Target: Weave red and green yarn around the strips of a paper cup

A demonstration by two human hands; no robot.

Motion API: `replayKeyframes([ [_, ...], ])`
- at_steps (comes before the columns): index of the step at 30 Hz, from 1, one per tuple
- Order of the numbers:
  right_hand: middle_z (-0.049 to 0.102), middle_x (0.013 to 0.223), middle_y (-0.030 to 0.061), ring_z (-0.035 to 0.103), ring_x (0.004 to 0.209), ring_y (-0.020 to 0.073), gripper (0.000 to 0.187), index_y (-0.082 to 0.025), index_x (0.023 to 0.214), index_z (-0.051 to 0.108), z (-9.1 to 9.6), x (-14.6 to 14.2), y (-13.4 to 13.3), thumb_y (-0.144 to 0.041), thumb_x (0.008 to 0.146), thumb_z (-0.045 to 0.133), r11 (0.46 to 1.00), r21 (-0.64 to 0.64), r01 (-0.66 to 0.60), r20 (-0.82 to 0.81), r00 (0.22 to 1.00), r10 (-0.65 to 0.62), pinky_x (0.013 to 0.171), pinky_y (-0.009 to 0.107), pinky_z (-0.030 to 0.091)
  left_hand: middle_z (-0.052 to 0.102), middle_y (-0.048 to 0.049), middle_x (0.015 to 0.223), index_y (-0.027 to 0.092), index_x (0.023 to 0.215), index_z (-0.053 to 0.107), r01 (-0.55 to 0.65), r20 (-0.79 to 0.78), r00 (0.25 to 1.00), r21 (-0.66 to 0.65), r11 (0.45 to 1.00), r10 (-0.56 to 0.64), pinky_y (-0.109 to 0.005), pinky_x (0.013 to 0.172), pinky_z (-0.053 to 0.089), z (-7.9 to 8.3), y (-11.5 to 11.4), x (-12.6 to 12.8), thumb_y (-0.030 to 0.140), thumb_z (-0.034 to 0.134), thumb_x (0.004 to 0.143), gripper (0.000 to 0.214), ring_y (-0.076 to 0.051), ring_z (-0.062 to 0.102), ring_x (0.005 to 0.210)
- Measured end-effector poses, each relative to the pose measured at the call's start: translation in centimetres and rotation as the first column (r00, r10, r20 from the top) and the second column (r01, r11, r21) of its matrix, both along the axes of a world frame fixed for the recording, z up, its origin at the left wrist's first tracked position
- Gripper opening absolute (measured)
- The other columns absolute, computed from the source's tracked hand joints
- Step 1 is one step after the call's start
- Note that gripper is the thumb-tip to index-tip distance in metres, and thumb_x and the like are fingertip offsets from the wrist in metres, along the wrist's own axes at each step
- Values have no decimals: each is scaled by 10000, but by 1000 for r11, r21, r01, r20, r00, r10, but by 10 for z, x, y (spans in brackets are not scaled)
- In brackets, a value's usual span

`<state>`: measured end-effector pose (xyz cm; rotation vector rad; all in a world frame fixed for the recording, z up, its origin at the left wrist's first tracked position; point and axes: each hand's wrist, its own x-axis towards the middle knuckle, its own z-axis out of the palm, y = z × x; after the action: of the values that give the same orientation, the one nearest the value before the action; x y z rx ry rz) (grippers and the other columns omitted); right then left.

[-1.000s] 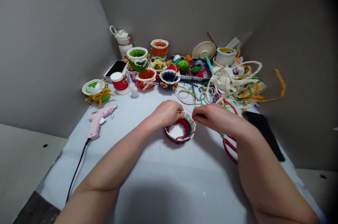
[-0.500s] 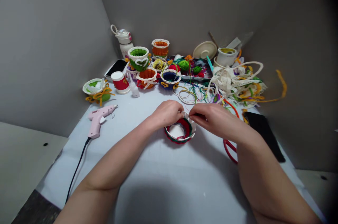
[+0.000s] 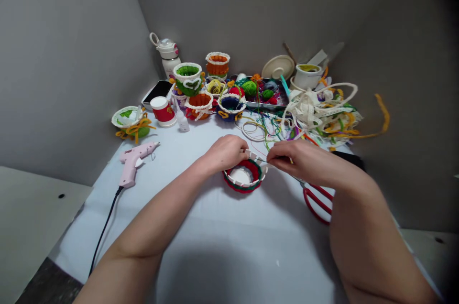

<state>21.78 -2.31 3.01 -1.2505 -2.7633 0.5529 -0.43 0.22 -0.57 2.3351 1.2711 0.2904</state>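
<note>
A small paper cup basket [image 3: 245, 177] with red and green yarn woven round its cut white strips sits on the white table [image 3: 215, 242]. My left hand [image 3: 226, 151] is closed on the basket's far-left rim, pinching a strip. My right hand [image 3: 297, 159] is pinched on a thin strand of yarn [image 3: 258, 157] that runs from the rim to my fingers, just right of the basket.
Red-handled scissors [image 3: 317, 201] lie under my right forearm. A pink glue gun [image 3: 132, 160] with a black cord lies at the left. Several finished yarn baskets [image 3: 199, 86], a tray of yarn balls [image 3: 261, 91], a ribbon heap [image 3: 322, 113] and a red cup [image 3: 163, 112] crowd the back.
My right hand has drawn away to the right from the basket rim, pulling the yarn strand taut. The left hand stays on the rim.
</note>
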Motion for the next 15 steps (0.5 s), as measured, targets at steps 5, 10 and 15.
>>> replayKeyframes([
  [5,715,828,27,606,728,145,225,-216,880,709,-3,6,5,-241,899,486,1000,-6,18,4,1000,-18,660,249,383,727,-61,776,164,812,757,-3,5,1000,-15,1000,3,-268,597,343,0,-1,-1,279,576,842,216,-152,570,670],
  [10,712,755,21,586,649,139,227,-223,815,717,-10,0,8,-215,863,495,996,-78,45,103,994,-37,608,250,353,733,-65,808,162,820,754,-2,-4,1000,-12,1000,2,-266,612,359,2,-2,0,254,564,829,211,-159,584,703],
  [15,719,746,50,599,650,151,201,-201,774,712,-18,-19,9,-165,812,518,980,-187,60,235,972,-14,587,249,340,732,-58,826,176,841,745,40,-53,998,-10,999,-41,-269,637,384,5,-1,-4,233,553,825,201,-168,596,729],
])
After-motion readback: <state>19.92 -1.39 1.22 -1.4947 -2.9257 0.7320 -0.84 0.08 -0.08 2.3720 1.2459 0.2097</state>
